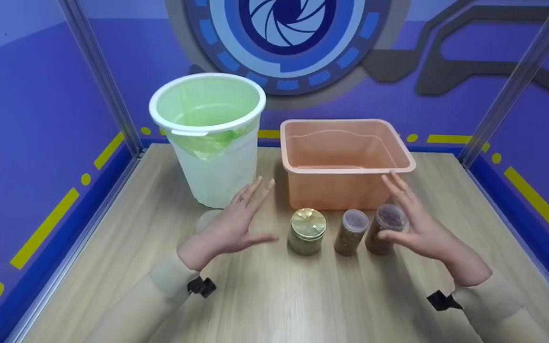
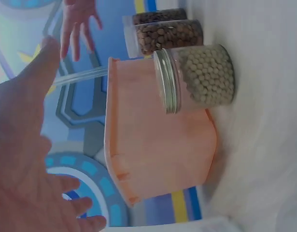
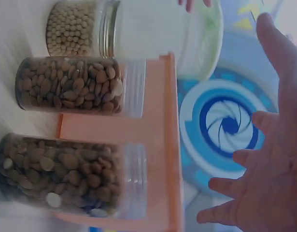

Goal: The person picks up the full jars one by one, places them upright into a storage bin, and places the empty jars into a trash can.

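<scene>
My left hand (image 1: 229, 226) hovers with its fingers spread, holding nothing, to the left of a gold-lidded jar (image 1: 307, 232). Pale round beans or balls (image 2: 208, 75) fill that jar in the left wrist view. To its right stands a slimmer clear jar (image 1: 350, 232) of brown seeds with a translucent lid. A wider jar (image 3: 66, 176) of brown seeds, with a few pale bits among them, is at the end of the row. Beside and partly over this jar, my right hand (image 1: 420, 228) is held in the air, fingers apart. A translucent round thing (image 1: 206, 219) is mostly hidden behind my left hand.
Behind the left hand stands a white bin (image 1: 217, 176) with a green liner. An orange-pink tub (image 1: 336, 190) sits just behind the jars. Purple-blue panels (image 1: 31, 119) and metal posts (image 1: 100, 71) enclose the wooden table (image 1: 293, 305) at the back and sides.
</scene>
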A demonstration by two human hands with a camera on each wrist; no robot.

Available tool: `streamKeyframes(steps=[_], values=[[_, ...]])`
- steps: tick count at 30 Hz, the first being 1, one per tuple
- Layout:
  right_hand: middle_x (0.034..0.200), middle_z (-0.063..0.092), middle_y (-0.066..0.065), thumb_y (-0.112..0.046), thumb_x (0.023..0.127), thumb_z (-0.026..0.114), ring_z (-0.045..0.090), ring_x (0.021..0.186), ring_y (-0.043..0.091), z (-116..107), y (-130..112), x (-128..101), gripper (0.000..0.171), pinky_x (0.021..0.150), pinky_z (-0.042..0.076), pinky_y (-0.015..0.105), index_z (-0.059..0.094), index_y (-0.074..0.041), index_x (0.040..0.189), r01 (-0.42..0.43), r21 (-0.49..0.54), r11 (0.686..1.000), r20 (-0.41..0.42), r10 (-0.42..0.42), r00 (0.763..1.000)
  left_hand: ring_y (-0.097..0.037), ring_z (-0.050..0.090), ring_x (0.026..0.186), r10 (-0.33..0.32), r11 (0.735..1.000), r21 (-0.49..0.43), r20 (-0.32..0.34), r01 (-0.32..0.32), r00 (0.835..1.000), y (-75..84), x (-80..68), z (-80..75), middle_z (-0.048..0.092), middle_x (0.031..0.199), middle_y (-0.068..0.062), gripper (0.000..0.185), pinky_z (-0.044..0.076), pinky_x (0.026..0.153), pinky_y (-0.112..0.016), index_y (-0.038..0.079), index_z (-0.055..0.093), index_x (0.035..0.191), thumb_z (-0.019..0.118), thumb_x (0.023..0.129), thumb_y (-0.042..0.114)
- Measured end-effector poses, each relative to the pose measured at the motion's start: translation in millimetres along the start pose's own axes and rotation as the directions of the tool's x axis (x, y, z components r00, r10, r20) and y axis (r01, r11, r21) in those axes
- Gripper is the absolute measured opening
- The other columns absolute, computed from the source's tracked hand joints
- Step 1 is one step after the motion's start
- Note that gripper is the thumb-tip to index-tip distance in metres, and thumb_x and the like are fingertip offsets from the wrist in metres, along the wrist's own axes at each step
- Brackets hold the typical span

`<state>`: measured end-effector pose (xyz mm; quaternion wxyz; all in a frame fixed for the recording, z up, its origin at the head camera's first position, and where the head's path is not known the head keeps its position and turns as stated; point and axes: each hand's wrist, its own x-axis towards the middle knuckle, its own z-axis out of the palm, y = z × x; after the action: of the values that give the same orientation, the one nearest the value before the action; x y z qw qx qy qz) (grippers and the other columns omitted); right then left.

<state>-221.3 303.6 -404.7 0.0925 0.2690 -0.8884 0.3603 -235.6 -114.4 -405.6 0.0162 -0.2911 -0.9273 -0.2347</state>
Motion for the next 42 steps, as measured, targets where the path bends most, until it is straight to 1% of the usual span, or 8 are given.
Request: streamKeyframes(steps=[4, 8, 11, 13, 16, 21, 30, 42], values=[[0.175, 0.003, 0.012, -0.006, 0.091, 0.075, 0.008, 0.156, 0.051, -2.3, 22.4, -3.1, 0.100, 0.109, 0.011, 0.092, 0.013, -0.026, 0.167, -0.138, 0.242, 0.960, -0.046, 0.154, 0.987, -0.041, 0.024, 0.156, -0.187, 0.886, -0.439, -0.047, 0.148, 0.981, -2.7, 21.8, 6.0, 0.014, 0.173, -0.013, 0.103, 0.033, 0.125, -0.059, 0.020, 0.004, 0.167, 0.071, 0.094, 0.050], [0.175, 0.003, 0.011, -0.007, 0.098, 0.067, 0.012, 0.156, 0.051, 4.1, 48.0, -4.9, 0.095, 0.111, 0.015, 0.089, 0.006, -0.029, 0.167, -0.236, 0.431, 0.871, -0.026, 0.274, 0.961, -0.045, 0.038, 0.149, -0.354, 0.503, -0.839, 0.017, 0.206, 0.935, -2.1, 46.4, 15.6, 0.026, 0.168, -0.022, 0.084, 0.044, 0.118, -0.058, 0.012, 0.012, 0.166, 0.063, 0.103, 0.033], [0.175, 0.005, 0.015, -0.008, 0.098, 0.066, 0.010, 0.156, 0.050, 12.7, 65.5, -7.3, 0.093, 0.115, 0.015, 0.086, 0.005, -0.025, 0.167, -0.263, 0.494, 0.829, 0.008, 0.298, 0.955, -0.046, 0.045, 0.144, -0.424, 0.203, -0.962, 0.082, 0.183, 0.902, -1.4, 64.8, 22.0, 0.031, 0.164, -0.025, 0.070, 0.049, 0.115, -0.056, 0.008, 0.017, 0.164, 0.054, 0.108, 0.027], [0.173, 0.008, 0.018, -0.006, 0.097, 0.066, 0.008, 0.158, 0.046, 18.3, 74.3, -9.5, 0.094, 0.117, 0.011, 0.085, 0.005, -0.022, 0.167, -0.269, 0.512, 0.816, 0.026, 0.298, 0.954, -0.046, 0.048, 0.142, -0.461, 0.065, -0.986, 0.109, 0.156, 0.881, -1.3, 76.6, 24.0, 0.035, 0.162, -0.026, 0.064, 0.051, 0.113, -0.053, 0.006, 0.023, 0.162, 0.052, 0.109, 0.026], [0.170, 0.018, 0.022, -0.004, 0.094, 0.070, 0.019, 0.158, 0.030, 25.4, 83.2, -12.6, 0.097, 0.121, 0.009, 0.081, 0.007, -0.020, 0.166, -0.277, 0.510, 0.815, 0.026, 0.307, 0.951, -0.044, 0.051, 0.138, -0.509, -0.089, -0.990, 0.142, 0.112, 0.849, -1.4, 93.8, 23.1, 0.041, 0.156, -0.026, 0.060, 0.055, 0.111, -0.050, 0.004, 0.030, 0.157, 0.053, 0.108, 0.028], [0.152, 0.049, 0.011, -0.004, 0.091, 0.075, 0.050, 0.129, -0.006, 35.1, 89.8, -16.4, 0.092, 0.118, 0.043, 0.026, 0.019, -0.011, 0.163, -0.304, 0.469, 0.829, -0.009, 0.349, 0.937, -0.036, 0.059, 0.123, -0.551, -0.278, -0.959, 0.200, 0.048, 0.810, 0.0, 115.4, 16.7, 0.055, 0.133, -0.021, 0.054, 0.057, 0.109, -0.047, 0.004, 0.038, 0.151, 0.058, 0.106, 0.026], [0.149, 0.050, 0.017, -0.021, 0.091, 0.079, 0.049, 0.122, -0.008, 34.7, 89.6, -17.9, 0.073, 0.096, 0.047, 0.007, 0.037, -0.005, 0.150, -0.405, 0.355, 0.843, 0.021, 0.425, 0.905, -0.026, 0.064, 0.093, -0.587, -0.376, -0.927, 0.251, 0.015, 0.770, -2.0, 142.8, 20.5, 0.065, 0.107, -0.017, 0.017, 0.056, 0.110, -0.046, -0.005, 0.062, 0.116, 0.059, 0.103, 0.006], [0.147, 0.054, 0.013, -0.028, 0.091, 0.080, 0.051, 0.133, 0.012, 34.1, 89.3, -18.2, 0.071, 0.097, 0.046, 0.008, 0.040, -0.007, 0.147, -0.432, 0.304, 0.849, 0.029, 0.445, 0.895, -0.030, 0.068, 0.111, -0.632, -0.201, -0.976, 0.196, 0.085, 0.749, -5.6, 155.6, 31.0, 0.065, 0.135, -0.025, 0.051, 0.066, 0.083, -0.030, 0.000, 0.056, 0.144, 0.064, 0.094, -0.007]])
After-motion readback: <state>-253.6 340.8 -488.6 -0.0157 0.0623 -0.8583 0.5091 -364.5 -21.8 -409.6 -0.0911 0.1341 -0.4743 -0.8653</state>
